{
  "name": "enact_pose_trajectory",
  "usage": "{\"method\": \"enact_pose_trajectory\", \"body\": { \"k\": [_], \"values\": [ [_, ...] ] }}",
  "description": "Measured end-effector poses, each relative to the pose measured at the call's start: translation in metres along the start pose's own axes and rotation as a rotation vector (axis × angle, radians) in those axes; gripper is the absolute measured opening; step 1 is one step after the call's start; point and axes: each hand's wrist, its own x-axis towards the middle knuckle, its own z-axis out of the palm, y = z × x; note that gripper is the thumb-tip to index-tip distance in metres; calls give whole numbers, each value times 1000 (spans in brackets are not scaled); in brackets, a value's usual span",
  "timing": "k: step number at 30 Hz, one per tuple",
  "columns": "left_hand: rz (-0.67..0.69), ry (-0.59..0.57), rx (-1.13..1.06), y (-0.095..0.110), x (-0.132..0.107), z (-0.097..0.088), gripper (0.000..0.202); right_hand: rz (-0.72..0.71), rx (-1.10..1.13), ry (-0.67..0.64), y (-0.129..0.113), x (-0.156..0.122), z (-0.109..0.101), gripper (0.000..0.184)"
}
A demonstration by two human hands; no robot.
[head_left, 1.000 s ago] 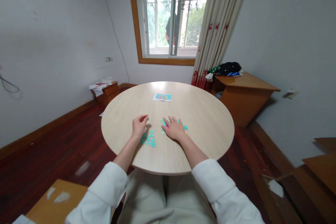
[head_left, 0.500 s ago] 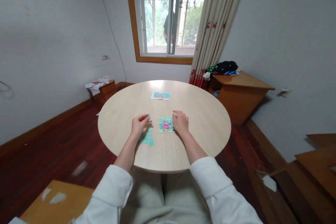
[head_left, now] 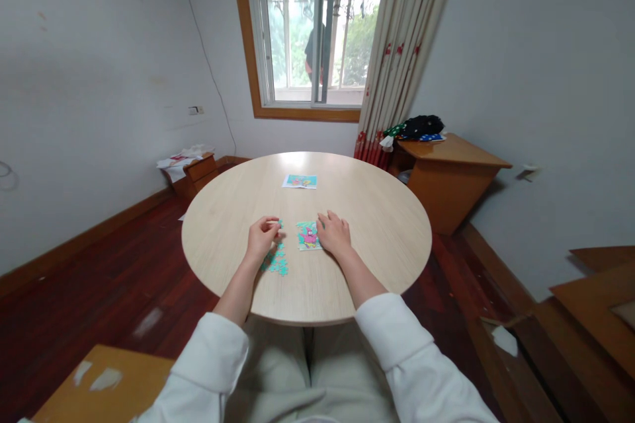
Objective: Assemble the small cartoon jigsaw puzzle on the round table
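Note:
My left hand [head_left: 262,238] is closed in a pinch on a small teal jigsaw piece [head_left: 280,223], held left of the partly joined puzzle. Below that hand, loose teal jigsaw pieces [head_left: 282,264] lie in a cluster on the table, some hidden by my wrist. The joined jigsaw puzzle [head_left: 306,238] shows a pink figure on a teal ground. My right hand [head_left: 335,232] rests over its right part with fingers extended and slightly apart, hiding that side. Farther back lies a printed picture sheet [head_left: 300,182] in similar colours.
All of this lies on a round light-wood table [head_left: 387,211]. Behind it are a window [head_left: 312,33] and a curtain [head_left: 397,46]; a person [head_left: 313,56] shows partly through the glass. A wooden desk [head_left: 456,178] with cloths stands at the right, a low cabinet [head_left: 201,173] at the left.
My right hand has shifted left over the puzzle, covering more of it, and its fingers lie flatter. The left hand keeps its pinch almost in place. The whole view has shifted slightly.

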Motion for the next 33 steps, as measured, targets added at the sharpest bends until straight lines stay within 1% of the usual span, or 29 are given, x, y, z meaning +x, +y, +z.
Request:
{"method": "enact_pose_trajectory", "body": {
  "k": [3,8,11,15,18,20,23,26,29,33],
  "values": [
    [3,-18,10,0,-2,5,33,9,-45,-52,-2,-2,1,50],
    [-42,-32,-49,-1,-3,15,35,14,-89,-199,-2,-3,4,59],
    [-86,-43,-74,0,1,23,35,-2,-103,-211,2,-1,4,59],
    [-130,-84,-113,2,7,37,28,-19,-108,-207,12,-1,3,58],
    [-156,-82,-165,-1,6,47,25,-21,-114,-197,19,-2,2,57],
    [-165,-81,-180,-4,5,50,24,-8,-121,-190,22,-3,2,57],
    [-131,-90,-166,-9,4,48,25,13,-137,-193,24,-2,2,57],
    [-95,-88,-125,-13,7,42,25,23,-146,-209,24,-1,2,56],
    [-98,-78,-104,-16,9,36,26,23,-138,-215,24,-1,0,56],
    [-103,-90,-106,-16,10,36,25,21,-130,-210,25,-1,-1,55]
  ]
}}
